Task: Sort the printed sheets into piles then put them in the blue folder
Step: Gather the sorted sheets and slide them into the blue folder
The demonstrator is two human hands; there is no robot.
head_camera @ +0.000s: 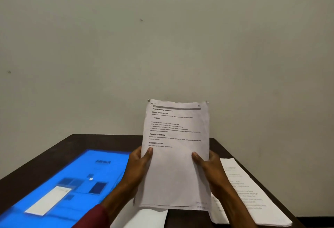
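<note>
Holding the thin, crumpled stack of white printed sheets (178, 170) upright just right of the flat blue plastic folder (75, 171), the left hand (138, 168) and right hand (210, 169) each pinch a side edge (wise: light, floppy paper likely sags and fans if held one-cornered).

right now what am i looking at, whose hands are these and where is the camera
There is one picture, taken by a camera worn on a person's head, looking forward and down. No machine: the left hand and right hand are that person's own. They grip a stack of printed sheets upright, thumbs on the front; the top page is headed "Perfume Sampling Classification". Below is a dark table. On it lie a blue folder at the left, a pile of printed sheets at the right, and another white sheet near the bottom edge.
</note>
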